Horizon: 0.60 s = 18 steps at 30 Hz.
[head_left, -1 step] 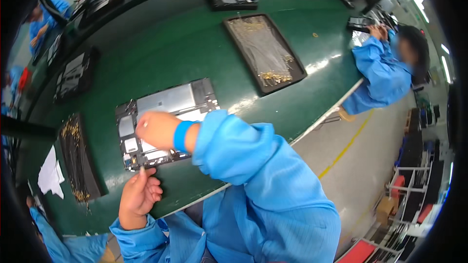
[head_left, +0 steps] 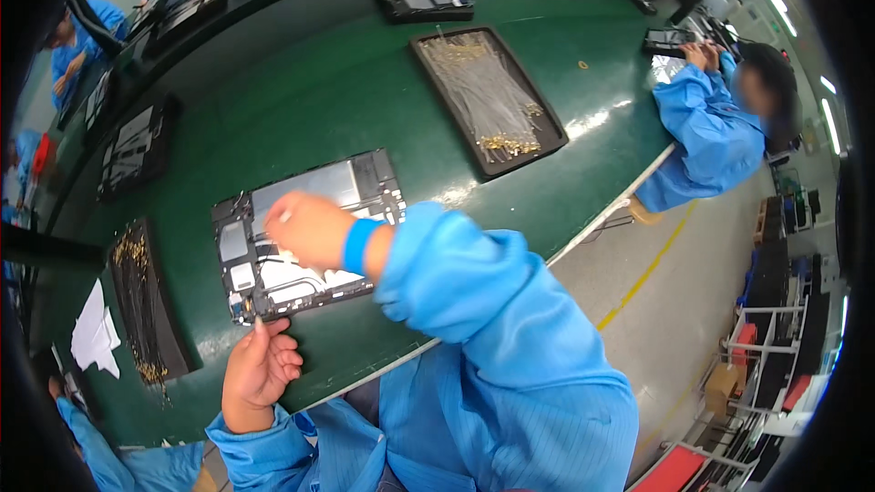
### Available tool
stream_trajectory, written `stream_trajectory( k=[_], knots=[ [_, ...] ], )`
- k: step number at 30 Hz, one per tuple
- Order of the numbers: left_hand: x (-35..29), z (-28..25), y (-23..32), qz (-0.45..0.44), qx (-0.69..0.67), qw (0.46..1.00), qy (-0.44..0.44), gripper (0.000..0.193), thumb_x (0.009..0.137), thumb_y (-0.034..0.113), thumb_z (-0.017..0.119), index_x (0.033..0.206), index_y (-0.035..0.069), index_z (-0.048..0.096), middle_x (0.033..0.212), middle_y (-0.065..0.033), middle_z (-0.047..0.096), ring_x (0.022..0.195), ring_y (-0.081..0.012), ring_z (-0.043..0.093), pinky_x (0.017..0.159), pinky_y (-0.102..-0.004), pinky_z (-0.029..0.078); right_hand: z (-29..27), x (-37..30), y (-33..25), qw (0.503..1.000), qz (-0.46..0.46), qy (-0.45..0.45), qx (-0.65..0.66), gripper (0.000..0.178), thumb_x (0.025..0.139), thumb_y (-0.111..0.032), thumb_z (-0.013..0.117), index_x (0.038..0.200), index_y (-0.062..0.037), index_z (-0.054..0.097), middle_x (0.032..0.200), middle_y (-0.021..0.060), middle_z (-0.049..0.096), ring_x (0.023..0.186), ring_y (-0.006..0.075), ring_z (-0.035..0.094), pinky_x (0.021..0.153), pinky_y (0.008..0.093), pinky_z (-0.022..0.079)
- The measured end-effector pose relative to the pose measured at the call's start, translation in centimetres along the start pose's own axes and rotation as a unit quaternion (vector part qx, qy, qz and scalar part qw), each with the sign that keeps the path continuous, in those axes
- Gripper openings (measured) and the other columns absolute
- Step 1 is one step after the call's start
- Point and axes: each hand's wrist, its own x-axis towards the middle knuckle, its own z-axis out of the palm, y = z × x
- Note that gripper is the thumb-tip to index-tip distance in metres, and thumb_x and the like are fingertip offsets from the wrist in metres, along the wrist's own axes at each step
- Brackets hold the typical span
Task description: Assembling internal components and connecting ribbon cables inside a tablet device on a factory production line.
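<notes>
While opened tablet (head_left: 335, 182) lies left of frame centre, long axis climbing rightward, my left hand (head_left: 261, 370) curls, thumb at lower-left corner; right hand (head_left: 314, 232) nearer, over middle; cannot tell either's grip.

Beneath your left hand (head_left: 262, 364) and right hand (head_left: 314, 230) spreads a glossy green bench top (head_left: 319, 82) — streaked with reflected light; its pale edge (head_left: 583, 232) slants away to their right; beyond that edge you have grey floor (head_left: 693, 310), crossed by a yellow line (head_left: 647, 266); farther right of your hands stands pale-framed shelving (head_left: 775, 316) with a cardboard box (head_left: 722, 387); strip lights (head_left: 830, 117) glow — far right and ahead of them.
</notes>
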Motion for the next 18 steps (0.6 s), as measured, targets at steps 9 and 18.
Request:
stream_trajectory(
  k=[9,18],
  knots=[
    [0.3,0.5,-0.3,0.013,-0.002,1.0,-0.014,0.036,0.086,0.031,0.034,0.096,0.0,0.049,0.073,-0.0129,0.057,0.061,-0.0246,0.058,0.05,-0.0345,0.05,-16.2,-10.9,6.2,0.707,0.065,0.547,-0.444,0.037,0.074,-0.032,0.051,0.096,-0.0025,0.055,0.1,0.0184,0.051,0.091,0.0324,0.049,0.08,0.0366,0.039],
    [0.3,0.9,-0.5,0.026,0.012,0.999,0.021,0.032,0.086,0.03,0.037,0.094,0.001,0.048,0.072,-0.0119,0.057,0.059,-0.0228,0.057,0.049,-0.0333,0.05,-17.3,-10.1,10.2,0.675,0.08,0.618,-0.395,0.027,0.076,-0.03,0.047,0.089,-0.0096,0.059,0.098,0.0167,0.051,0.088,0.0332,0.049,0.078,0.0384,0.04]
  ],
)
